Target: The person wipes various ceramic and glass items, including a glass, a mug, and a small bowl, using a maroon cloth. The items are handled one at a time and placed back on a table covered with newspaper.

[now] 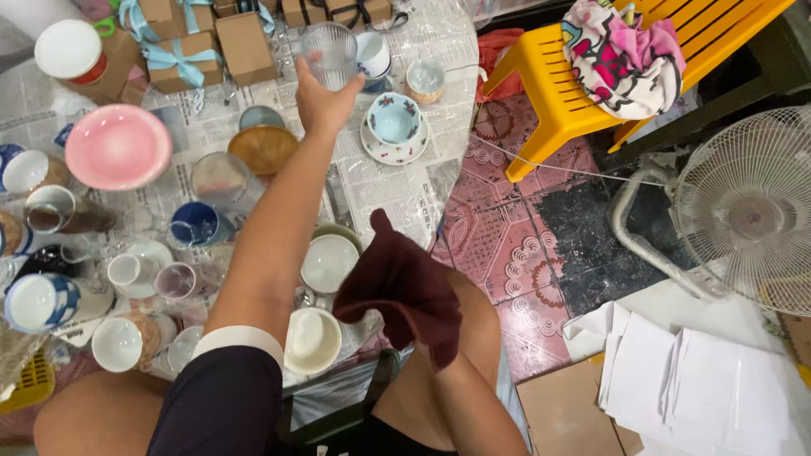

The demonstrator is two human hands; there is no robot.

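A clear ribbed glass tumbler (330,54) is gripped by the left hand (323,100) at upper centre of the frame, above the crowded cup-strewn table (397,190). A dark maroon cloth (405,287) is clutched in the right hand at lower centre. The glass looks light, slippery and breakable, and is best held around its wall.
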